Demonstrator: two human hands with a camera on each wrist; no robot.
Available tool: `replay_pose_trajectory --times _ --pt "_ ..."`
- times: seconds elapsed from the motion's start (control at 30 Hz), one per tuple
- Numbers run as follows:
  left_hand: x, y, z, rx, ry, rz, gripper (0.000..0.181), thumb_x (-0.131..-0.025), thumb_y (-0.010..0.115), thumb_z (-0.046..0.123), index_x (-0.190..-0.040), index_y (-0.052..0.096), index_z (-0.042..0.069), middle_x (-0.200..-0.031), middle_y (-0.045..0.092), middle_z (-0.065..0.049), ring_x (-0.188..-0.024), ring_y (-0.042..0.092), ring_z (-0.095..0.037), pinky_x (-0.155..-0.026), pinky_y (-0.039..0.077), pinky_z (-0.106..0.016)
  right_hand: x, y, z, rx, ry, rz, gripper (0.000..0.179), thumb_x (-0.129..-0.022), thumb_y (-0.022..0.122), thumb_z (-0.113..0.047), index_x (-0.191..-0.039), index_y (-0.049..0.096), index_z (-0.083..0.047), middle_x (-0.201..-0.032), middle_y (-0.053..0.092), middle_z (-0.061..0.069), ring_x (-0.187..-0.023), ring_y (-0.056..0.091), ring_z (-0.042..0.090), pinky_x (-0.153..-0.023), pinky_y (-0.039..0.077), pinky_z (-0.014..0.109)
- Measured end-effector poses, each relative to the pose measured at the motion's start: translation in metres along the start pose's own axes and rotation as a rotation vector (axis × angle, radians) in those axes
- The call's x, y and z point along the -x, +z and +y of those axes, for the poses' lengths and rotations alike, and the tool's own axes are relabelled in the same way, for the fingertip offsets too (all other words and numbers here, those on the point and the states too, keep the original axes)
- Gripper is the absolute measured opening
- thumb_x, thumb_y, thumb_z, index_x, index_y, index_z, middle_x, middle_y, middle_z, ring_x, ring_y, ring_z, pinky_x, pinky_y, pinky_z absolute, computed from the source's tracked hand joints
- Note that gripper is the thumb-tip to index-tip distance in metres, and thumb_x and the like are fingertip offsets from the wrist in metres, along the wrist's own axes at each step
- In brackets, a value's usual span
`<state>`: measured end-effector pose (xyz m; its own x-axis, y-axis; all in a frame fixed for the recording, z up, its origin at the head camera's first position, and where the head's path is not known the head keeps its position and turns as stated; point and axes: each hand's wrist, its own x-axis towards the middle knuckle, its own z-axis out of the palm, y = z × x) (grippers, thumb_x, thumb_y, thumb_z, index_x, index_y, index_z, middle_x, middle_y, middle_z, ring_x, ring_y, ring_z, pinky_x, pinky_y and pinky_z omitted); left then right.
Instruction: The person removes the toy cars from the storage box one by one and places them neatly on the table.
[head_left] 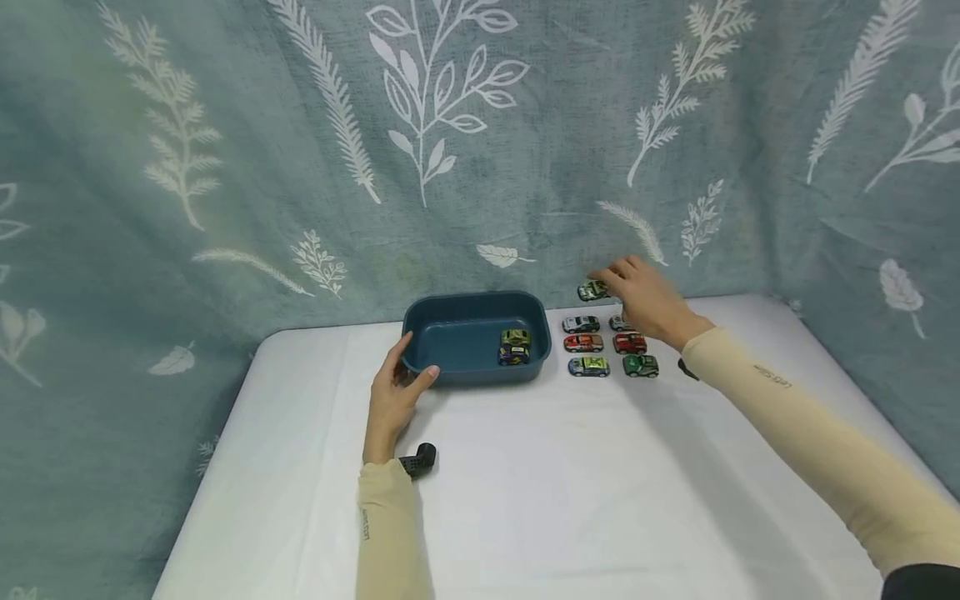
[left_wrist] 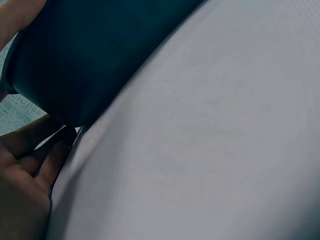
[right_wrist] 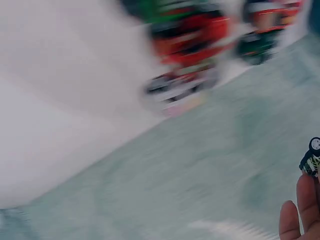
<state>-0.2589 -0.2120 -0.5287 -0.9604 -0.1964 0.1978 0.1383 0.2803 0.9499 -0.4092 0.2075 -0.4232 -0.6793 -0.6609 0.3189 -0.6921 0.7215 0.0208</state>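
My left hand (head_left: pixel 392 402) grips the dark blue plastic tub (head_left: pixel 472 376) at its near left corner, thumb at the front rim and fingers along the left end. Inside the tub, at the right, lie a yellow-green toy car (head_left: pixel 515 337) and a purple-blue toy car (head_left: pixel 513 356). Raised above the back of the table, my right hand (head_left: pixel 647 297) pinches a green and black toy car (head_left: pixel 592 290) by its fingertips. In the right wrist view, a wheel of this toy car (right_wrist: pixel 312 159) shows above the fingers.
Right of the tub, several toy cars stand in two columns, among them an orange car (head_left: pixel 583 343), a red car (head_left: pixel 630 343) and a green car (head_left: pixel 641 366). A white cloth covers the table (head_left: pixel 525 483). A leaf-patterned curtain (head_left: pixel 450 233) hangs behind it.
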Motion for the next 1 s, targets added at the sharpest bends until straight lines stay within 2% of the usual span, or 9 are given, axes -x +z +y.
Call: replay_pose_trajectory --times 0.23,0.47,0.77,1.0 --pt "0.0 0.0 0.001 -0.002 -0.007 0.01 0.078 -0.092 0.085 0.038 -0.159 0.05 0.021 -0.154 0.055 -0.019 -0.143 0.054 -0.037 -0.122 0.041 -0.054 0.042 0.009 0.051 0.043 0.159 -0.072 0.061 -0.084 0.066 0.02 -0.138 0.066 -0.009 -0.122 0.067 0.025 -0.113 0.058 0.045 -0.095 0.05 0.059" --pt "0.001 0.002 0.001 -0.016 -0.019 0.002 0.076 -0.092 0.085 0.04 -0.157 0.051 0.021 -0.152 0.055 -0.019 -0.143 0.053 -0.036 -0.123 0.04 -0.055 0.078 0.02 0.079 0.066 0.221 -0.123 0.042 -0.095 0.059 0.013 -0.133 0.068 -0.003 -0.118 0.067 0.029 -0.112 0.059 0.047 -0.098 0.049 0.062" --pt "0.002 0.002 0.003 -0.038 -0.025 0.03 0.075 -0.092 0.084 0.042 -0.156 0.051 0.02 -0.154 0.055 -0.018 -0.144 0.053 -0.035 -0.123 0.04 -0.054 0.088 0.034 0.092 0.11 0.275 -0.189 0.036 -0.101 0.056 0.006 -0.134 0.065 -0.001 -0.127 0.064 0.032 -0.121 0.055 0.05 -0.104 0.046 0.067" --pt "0.002 0.004 0.001 -0.054 -0.01 0.024 0.076 -0.092 0.085 0.041 -0.156 0.051 0.019 -0.151 0.058 -0.019 -0.142 0.055 -0.035 -0.122 0.041 -0.055 0.095 0.036 0.09 0.147 0.307 -0.211 0.035 -0.101 0.057 0.005 -0.134 0.065 -0.002 -0.124 0.064 0.03 -0.118 0.056 0.049 -0.096 0.048 0.066"
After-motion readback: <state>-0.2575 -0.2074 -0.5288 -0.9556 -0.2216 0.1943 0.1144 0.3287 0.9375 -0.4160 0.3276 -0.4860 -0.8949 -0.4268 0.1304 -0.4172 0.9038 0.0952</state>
